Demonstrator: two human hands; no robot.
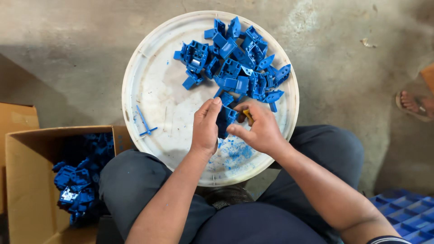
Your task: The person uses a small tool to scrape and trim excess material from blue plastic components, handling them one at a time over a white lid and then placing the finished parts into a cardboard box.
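My left hand (205, 129) grips a blue plastic part (224, 121) over the near half of a round white tray (144, 86). Against the same part my right hand (257, 129) holds a small yellow-handled tool (247, 113); most of the tool is hidden by my fingers. Several more blue plastic parts (235, 63) lie piled on the far half of the tray. Blue shavings (237, 151) are scattered on the tray below my hands. A thin blue cross-shaped piece (145, 122) lies alone at the tray's left.
An open cardboard box (27, 180) with several blue parts stands at the lower left beside my knee. A blue compartment crate (407, 212) shows at the lower right. Another person's sandalled foot (413, 104) rests on the concrete floor at the right edge.
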